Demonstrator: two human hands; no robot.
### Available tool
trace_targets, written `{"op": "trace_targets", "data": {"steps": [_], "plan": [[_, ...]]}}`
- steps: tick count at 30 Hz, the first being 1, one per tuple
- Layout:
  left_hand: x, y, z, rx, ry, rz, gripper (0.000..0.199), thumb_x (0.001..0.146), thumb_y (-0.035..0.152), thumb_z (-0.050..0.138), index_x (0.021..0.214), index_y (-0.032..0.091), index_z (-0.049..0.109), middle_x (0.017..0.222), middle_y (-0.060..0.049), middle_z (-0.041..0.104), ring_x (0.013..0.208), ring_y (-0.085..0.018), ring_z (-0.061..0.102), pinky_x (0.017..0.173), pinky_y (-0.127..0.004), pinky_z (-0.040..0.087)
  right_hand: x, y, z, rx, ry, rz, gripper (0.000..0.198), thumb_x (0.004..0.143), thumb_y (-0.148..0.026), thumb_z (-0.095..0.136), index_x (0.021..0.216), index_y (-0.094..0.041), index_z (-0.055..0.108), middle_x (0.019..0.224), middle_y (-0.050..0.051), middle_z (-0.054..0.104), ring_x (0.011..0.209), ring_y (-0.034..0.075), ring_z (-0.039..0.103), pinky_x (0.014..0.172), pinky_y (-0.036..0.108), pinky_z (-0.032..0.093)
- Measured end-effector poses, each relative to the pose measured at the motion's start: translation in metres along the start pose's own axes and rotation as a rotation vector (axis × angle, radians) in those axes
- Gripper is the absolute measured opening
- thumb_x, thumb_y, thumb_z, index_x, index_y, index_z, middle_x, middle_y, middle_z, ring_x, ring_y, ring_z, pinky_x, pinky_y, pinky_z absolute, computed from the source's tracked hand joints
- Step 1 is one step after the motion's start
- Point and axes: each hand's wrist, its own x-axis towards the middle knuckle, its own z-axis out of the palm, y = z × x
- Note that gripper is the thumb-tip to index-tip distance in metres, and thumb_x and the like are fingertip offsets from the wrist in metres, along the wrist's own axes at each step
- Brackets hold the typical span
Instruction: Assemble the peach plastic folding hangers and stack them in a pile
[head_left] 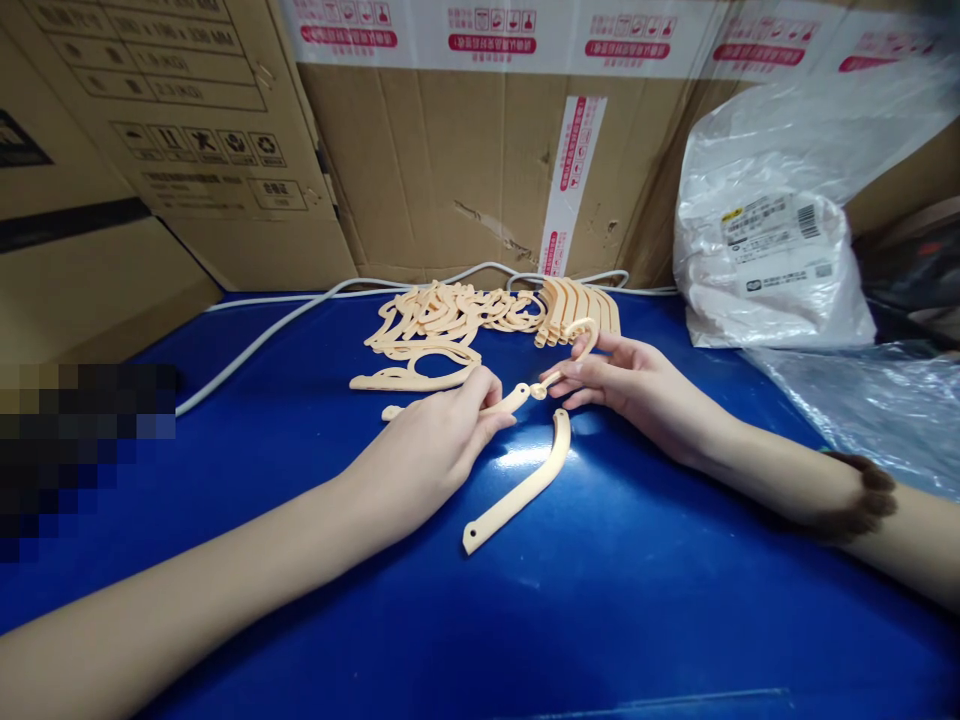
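Between finger and thumb, my left hand point(442, 430) grips a cream plastic hanger arm point(513, 402) with a hole at its end. My right hand point(626, 385) pinches a cream hanger hook point(591, 338), its round base close to that hole; I cannot tell whether they touch. A second curved hanger arm point(517, 492) lies on the blue table just below the hands. Beyond my left hand rests a folded hanger point(409, 381). Farther back are a heap of hanger pieces point(442, 312) and a row of hanger arms point(581, 308) lined up side by side.
Cardboard boxes point(465, 150) wall off the back and left of the blue table point(360, 620). A white cable point(262, 350) runs along the back and left. At the right stand a white plastic bag point(780, 250) and a clear plastic sheet point(885, 410).
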Motion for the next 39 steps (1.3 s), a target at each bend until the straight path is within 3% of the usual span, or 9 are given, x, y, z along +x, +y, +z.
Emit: {"op": "trace_targets", "data": {"steps": [4, 9, 14, 27, 39], "plan": [[-0.0001, -0.0016, 0.0015, -0.061, 0.000, 0.012, 0.014, 0.098, 0.032, 0.041, 0.093, 0.020, 0.044, 0.078, 0.002, 0.059, 0.067, -0.014, 0.058, 0.061, -0.026, 0.038, 0.0017, -0.0018, 0.0000, 0.021, 0.012, 0.016, 0.023, 0.076, -0.023, 0.077, 0.088, -0.017, 0.058, 0.088, 0.004, 0.074, 0.079, 0.012, 0.070, 0.070, 0.020, 0.056], [-0.0009, -0.0036, 0.0030, -0.114, -0.002, 0.055, 0.018, 0.098, 0.028, 0.044, 0.115, 0.020, 0.047, 0.091, 0.001, 0.063, 0.084, -0.015, 0.061, 0.073, -0.028, 0.042, 0.0024, -0.0030, 0.0008, 0.045, 0.019, 0.035, 0.028, 0.075, -0.020, 0.078, 0.094, -0.018, 0.057, 0.084, 0.003, 0.073, 0.074, 0.012, 0.069, 0.065, 0.018, 0.056], [0.0002, -0.0027, 0.0028, -0.064, 0.011, 0.117, 0.020, 0.100, 0.031, 0.042, 0.101, 0.018, 0.057, 0.091, 0.000, 0.062, 0.084, -0.015, 0.058, 0.073, -0.028, 0.041, 0.0026, -0.0020, -0.0012, 0.061, 0.005, 0.037, 0.033, 0.075, -0.020, 0.078, 0.100, -0.018, 0.056, 0.082, 0.002, 0.073, 0.068, 0.010, 0.067, 0.061, 0.017, 0.054], [-0.0044, -0.0023, 0.0017, -0.080, 0.132, 0.348, 0.019, 0.097, 0.017, 0.050, 0.111, 0.019, 0.062, 0.100, 0.004, 0.068, 0.088, -0.007, 0.060, 0.080, -0.015, 0.042, 0.0018, -0.0042, -0.0062, 0.060, -0.090, 0.046, 0.038, 0.073, -0.025, 0.079, 0.101, -0.018, 0.054, 0.082, 0.002, 0.072, 0.057, 0.007, 0.060, 0.062, 0.021, 0.050], [-0.0036, -0.0058, 0.0047, 0.024, 0.228, 0.438, 0.029, 0.095, 0.020, 0.054, 0.123, 0.019, 0.061, 0.096, 0.001, 0.071, 0.085, -0.011, 0.063, 0.079, -0.021, 0.046, -0.0021, -0.0040, -0.0040, 0.041, -0.093, 0.017, 0.040, 0.075, -0.025, 0.078, 0.109, -0.017, 0.059, 0.084, -0.001, 0.069, 0.065, 0.007, 0.056, 0.068, 0.023, 0.046]]}}
